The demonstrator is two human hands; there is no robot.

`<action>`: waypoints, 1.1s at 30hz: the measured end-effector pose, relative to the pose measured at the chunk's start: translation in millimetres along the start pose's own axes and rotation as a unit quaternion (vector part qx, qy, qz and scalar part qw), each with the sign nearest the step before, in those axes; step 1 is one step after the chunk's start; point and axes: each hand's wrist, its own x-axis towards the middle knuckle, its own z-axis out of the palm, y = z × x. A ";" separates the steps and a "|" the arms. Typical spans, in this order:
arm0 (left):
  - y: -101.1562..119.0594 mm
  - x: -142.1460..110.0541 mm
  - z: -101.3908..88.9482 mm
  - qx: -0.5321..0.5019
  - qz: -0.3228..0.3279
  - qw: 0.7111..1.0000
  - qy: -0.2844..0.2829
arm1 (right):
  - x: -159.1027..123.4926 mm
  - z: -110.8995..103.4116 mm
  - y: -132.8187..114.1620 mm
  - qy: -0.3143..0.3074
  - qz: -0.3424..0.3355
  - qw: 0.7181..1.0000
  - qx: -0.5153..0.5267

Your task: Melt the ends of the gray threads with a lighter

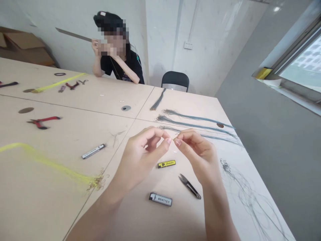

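My left hand (142,152) and my right hand (202,152) meet above the table, thumb and forefinger pinched in each. Between the fingertips is a tiny thin piece, too small to name. Below them lie a yellow lighter (167,164), a white lighter (161,199) marked BENTTEY, and black-handled thread snips (190,186). Just beyond my fingers, bundles of dark bluish fishing line (198,118) with small hooks at one end lie across the table. Right of my right hand is a loose tangle of line (244,190) with hooks bunched at its top.
Left of me lie a yellow line bundle (57,165) with hooks, another white lighter (93,151) and red-handled pliers (42,122). Across the table (45,207) a person in black (134,65) holds up a long flat strip (72,34). A black chair (175,78) stands behind.
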 end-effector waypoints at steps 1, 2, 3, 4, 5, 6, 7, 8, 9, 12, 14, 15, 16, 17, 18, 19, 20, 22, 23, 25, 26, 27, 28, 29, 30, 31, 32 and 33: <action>-0.7 -0.2 -0.1 -0.001 0.001 1.000 0.002 | 0.1 -0.6 -0.1 0.005 0.003 1.000 -0.001; -1.3 -0.3 -0.1 -0.003 0.004 1.000 0.004 | 0.2 -1.0 -0.2 0.009 0.004 1.000 -0.001; -1.8 -0.4 0.1 -0.005 0.005 1.000 0.006 | 0.3 -1.2 -0.3 0.011 0.005 1.000 -0.001; -2.0 -0.4 0.5 -0.007 0.008 1.000 0.005 | 0.4 -1.3 -0.3 0.011 0.005 1.000 0.001; -2.0 -0.4 0.9 -0.009 0.010 1.000 0.002 | 0.5 -1.2 -0.3 0.010 0.003 1.000 0.003; -1.9 -0.4 1.3 -0.009 0.011 1.000 -0.003 | 0.7 -1.0 -0.1 0.008 0.001 1.000 0.005; -1.6 -0.3 1.6 -0.008 0.014 1.000 -0.007 | 0.9 -0.8 0.1 0.007 0.000 1.000 0.007; -1.3 -0.2 1.7 -0.005 0.017 1.000 -0.013 | 1.1 -0.7 0.4 0.004 -0.001 1.000 0.006; -1.0 -0.1 1.5 -0.002 0.019 1.000 -0.018 | 1.4 -0.7 0.7 0.002 -0.004 1.000 0.003; -0.8 0.1 -0.9 0.005 0.021 0.999 -0.033 | 2.1 -1.6 1.5 -0.012 -0.011 1.000 -0.014; -1.0 0.2 -3.2 0.003 0.024 0.999 -0.040 | 2.2 -2.5 1.6 -0.033 -0.016 0.999 -0.018; -1.0 0.2 -4.3 0.002 0.025 0.999 -0.042 | 2.2 -3.0 1.6 -0.045 -0.016 0.999 -0.017; -1.0 0.3 -5.2 0.001 0.025 0.999 -0.046 | 2.0 -3.4 1.5 -0.056 -0.016 0.998 -0.013; -0.8 0.4 -5.8 -0.001 0.027 0.998 -0.049 | 1.8 -3.8 1.4 -0.066 -0.015 0.998 -0.007; -0.6 0.5 -6.2 -0.002 0.029 0.998 -0.052 | 1.6 -4.2 1.2 -0.075 -0.013 0.997 0.001; -0.5 0.7 -6.4 -0.004 0.033 0.998 -0.056 | 1.3 -4.6 1.0 -0.083 -0.010 0.996 0.008; -0.4 0.9 -6.5 -0.007 0.037 0.997 -0.060 | 1.0 -4.9 0.9 -0.092 -0.007 0.996 0.015; -0.5 1.6 -6.6 -0.010 0.042 0.997 -0.066 | 0.4 -5.5 0.4 -0.110 -0.003 0.994 0.023; -0.6 1.9 -6.8 -0.009 0.041 0.997 -0.068 | 0.1 -5.6 0.2 -0.116 -0.003 0.993 0.024; -0.6 2.6 -7.8 -0.003 0.031 0.997 -0.071 | -0.5 -5.4 -0.2 -0.125 -0.003 0.992 0.021; -0.4 2.9 -8.5 0.000 0.024 0.997 -0.074 | -0.7 -5.1 -0.4 -0.127 -0.002 0.992 0.019; 0.2 3.2 -9.3 -0.001 0.017 0.997 -0.079 | -1.0 -4.7 -0.6 -0.128 -0.001 0.992 0.019; 1.1 3.4 -10.1 -0.006 0.009 0.996 -0.087 | -1.3 -4.3 -0.9 -0.129 0.001 0.991 0.020; 2.2 3.6 -10.7 -0.015 0.001 0.995 -0.098 | -1.7 -4.0 -1.2 -0.130 0.001 0.991 0.023; 3.5 3.7 -11.2 -0.029 -0.006 0.994 -0.108 | -2.0 -3.9 -1.6 -0.128 0.001 0.991 0.026; 4.8 3.7 -11.6 -0.046 -0.011 0.992 -0.116 | -2.4 -4.0 -2.2 -0.125 -0.002 0.992 0.029; 6.1 3.7 -11.8 -0.063 -0.016 0.990 -0.122 | -2.8 -4.4 -2.9 -0.120 -0.007 0.992 0.029; 7.2 3.6 -12.0 -0.080 -0.021 0.989 -0.124 | -3.2 -5.0 -3.8 -0.114 -0.014 0.993 0.027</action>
